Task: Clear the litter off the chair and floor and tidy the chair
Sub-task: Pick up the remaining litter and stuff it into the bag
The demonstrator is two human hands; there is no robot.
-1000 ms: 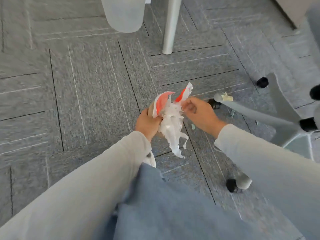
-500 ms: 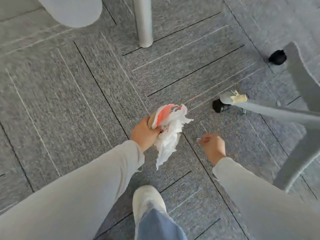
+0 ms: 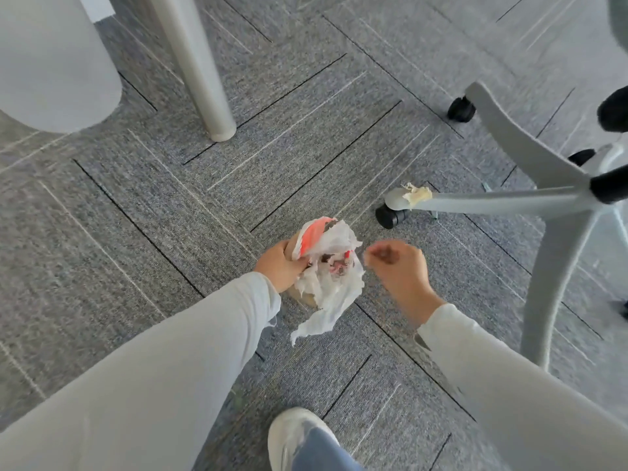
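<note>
The step in hand looks like gathering loose litter into one bundle before it goes in the bin (image 3: 51,62), which stands far left, well apart from the hands. Just right of it is a table leg (image 3: 195,62).

The left hand (image 3: 280,266) grips a bundle of litter (image 3: 331,277), white tissue and a red-and-white wrapper, held above the carpet (image 3: 136,215) in the middle of the scene. Its fingers are curled tight into the wad. A loose tail of tissue hangs below, so the grip should stay firm and the tail be tucked in, or bits may drop again.

The right hand (image 3: 399,270) is just right of the bundle, apart from it. Its fingers are curled with thumb and forefinger drawn together, but the blur hides whether they pinch a scrap. If they do, it is best pushed deep into the wad, not laid on top.

Further right, a yellowish scrap (image 3: 416,194) lies on the end of one leg of the chair base (image 3: 503,200), above a castor (image 3: 390,215). I judge it the next piece to pick up. It looks light and torn, so a gentle pinch from above should suit it.

Counted:
- one bin
- one table leg
- two hands
- one bundle
- one scrap on the chair leg
- two castors seen plainly, with other dark shapes far right that I cannot tell
- one shoe (image 3: 299,433) at the near edge
- tiny slivers on the carpet under the chair leg, too small to count
</note>
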